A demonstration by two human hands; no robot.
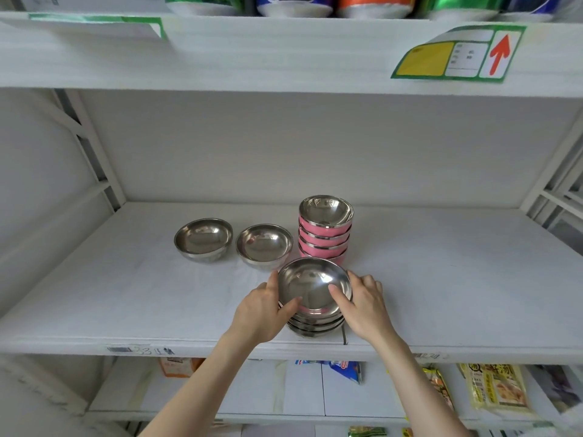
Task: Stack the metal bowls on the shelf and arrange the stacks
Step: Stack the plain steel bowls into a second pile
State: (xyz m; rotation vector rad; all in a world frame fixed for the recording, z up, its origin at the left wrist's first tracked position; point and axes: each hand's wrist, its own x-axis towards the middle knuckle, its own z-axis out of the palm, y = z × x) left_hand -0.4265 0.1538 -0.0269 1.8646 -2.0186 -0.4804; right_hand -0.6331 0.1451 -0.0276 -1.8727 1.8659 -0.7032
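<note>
Near the front edge of the white shelf [441,279] stands a short stack of metal bowls [315,326]. Its top bowl [310,283] has a pink outside. My left hand [265,310] grips that bowl's left rim, thumb over the edge. My right hand [362,302] grips the right rim, thumb inside. Behind it rises a taller stack of pink-sided bowls [325,231]. Two single steel bowls sit to the left, one [264,246] beside the tall stack and one [203,239] further left.
A shelf board above carries a price label [457,55] with a red arrow and wrapped bowls. Packaged goods [495,389] lie on the lower shelf. Metal uprights [94,152] frame the left and right sides.
</note>
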